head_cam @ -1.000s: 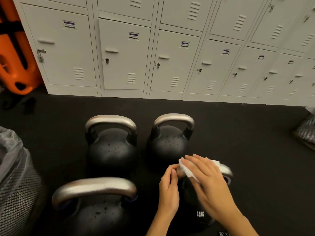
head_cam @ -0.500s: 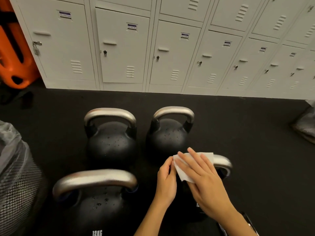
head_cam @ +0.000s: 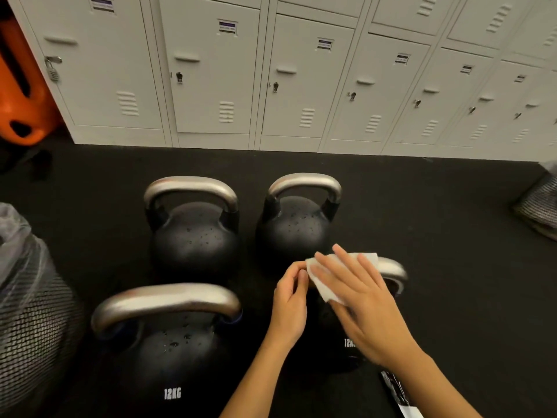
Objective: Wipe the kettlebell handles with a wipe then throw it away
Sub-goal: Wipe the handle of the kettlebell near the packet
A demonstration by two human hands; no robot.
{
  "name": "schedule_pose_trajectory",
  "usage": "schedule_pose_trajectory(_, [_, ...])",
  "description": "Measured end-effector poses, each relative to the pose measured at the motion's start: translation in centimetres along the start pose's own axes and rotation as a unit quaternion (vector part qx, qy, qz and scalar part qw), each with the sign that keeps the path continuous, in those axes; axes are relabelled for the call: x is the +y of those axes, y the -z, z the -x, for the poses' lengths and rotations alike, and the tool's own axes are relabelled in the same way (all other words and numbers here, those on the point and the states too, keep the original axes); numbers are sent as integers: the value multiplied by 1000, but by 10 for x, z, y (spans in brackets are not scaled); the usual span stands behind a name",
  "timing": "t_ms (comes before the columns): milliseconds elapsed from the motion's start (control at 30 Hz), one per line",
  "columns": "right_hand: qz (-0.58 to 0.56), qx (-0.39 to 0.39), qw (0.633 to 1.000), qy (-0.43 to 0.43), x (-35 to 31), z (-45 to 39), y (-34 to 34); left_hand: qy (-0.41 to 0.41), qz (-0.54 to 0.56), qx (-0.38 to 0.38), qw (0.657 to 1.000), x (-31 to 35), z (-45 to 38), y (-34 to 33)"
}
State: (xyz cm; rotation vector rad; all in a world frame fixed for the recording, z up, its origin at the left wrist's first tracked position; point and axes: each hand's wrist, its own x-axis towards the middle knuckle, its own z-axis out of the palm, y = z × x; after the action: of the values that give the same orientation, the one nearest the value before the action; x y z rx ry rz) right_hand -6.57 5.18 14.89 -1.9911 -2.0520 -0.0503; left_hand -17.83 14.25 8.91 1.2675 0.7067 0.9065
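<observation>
Several black kettlebells with steel handles stand on the dark floor. My right hand [head_cam: 361,300] lies with straight fingers on a white wipe [head_cam: 327,289], pressing it onto the handle [head_cam: 391,271] of the near right kettlebell [head_cam: 346,345]. My left hand [head_cam: 291,300] curls its fingertips round the left end of that handle, beside the wipe's edge. The near left kettlebell [head_cam: 171,357], far left kettlebell [head_cam: 193,236] and far right kettlebell [head_cam: 297,230] stand untouched. Droplets speckle their bodies.
A mesh bin [head_cam: 33,315] lined with a plastic bag stands at the left edge. White lockers [head_cam: 301,86] line the back. An orange object [head_cam: 21,95] leans at far left. Another mesh item [head_cam: 539,206] sits at right; a black-and-white packet [head_cam: 398,393] lies by my right forearm.
My right hand has slid the wipe slightly left along the handle and spread its fingers flatter. The left hand stays at the handle's left end.
</observation>
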Motion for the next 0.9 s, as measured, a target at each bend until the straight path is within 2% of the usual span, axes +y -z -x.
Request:
schedule_pose_trajectory(67, [23,-22,999,13,4,19,1,-7,-16,-4,1000,-3,-1,3])
schedule_pose_trajectory(200, [62,-5,998,-17,23,40,2,-1,-44,-1,999,-5,-1,2])
schedule_pose_trajectory(300, [38,50,998,-23,23,39,-8,3,-47,2,999,-5,-1,1])
schedule_pose_trajectory(433, [-21,135,988,-77,9,26,-18,4,-43,-3,999,-4,0,2])
schedule_pose_trajectory(533, [-13,117,989,-85,-5,4,-20,6,-25,-1,1000,-2,1,1])
schedule_pose_trajectory(700, [44,43,998,-8,-6,9,-24,12,7,-16,1000,0,1,2])
schedule_pose_trajectory(900, [22,48,997,-56,9,7,-5,-17,-18,4,1000,-6,1,1])
